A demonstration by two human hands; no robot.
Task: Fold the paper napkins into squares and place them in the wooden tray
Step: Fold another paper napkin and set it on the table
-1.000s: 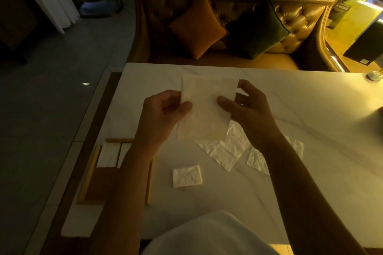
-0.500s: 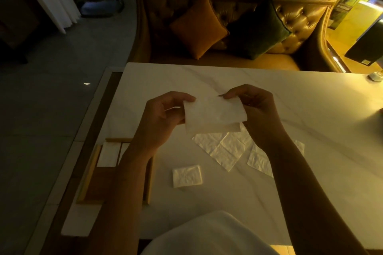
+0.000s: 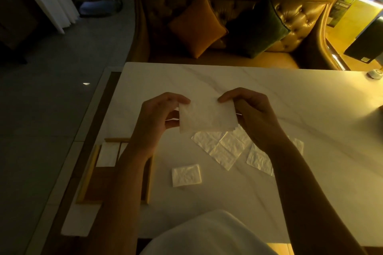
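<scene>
A white paper napkin, folded in half into a rectangle, hangs in the air above the table. My left hand pinches its left edge and my right hand pinches its right edge. Below it, unfolded napkins lie spread on the white marble table. One small folded square napkin lies near the front. The wooden tray sits at the table's left edge, partly behind my left forearm, with a folded napkin in its far end.
A tufted sofa with an orange cushion and a dark green cushion stands behind the table. A small round object sits at the table's far right. The floor lies to the left.
The napkin was held upright and open; both hands brought its top down, folding it in half into a wide rectangle, and lowered it slightly.
</scene>
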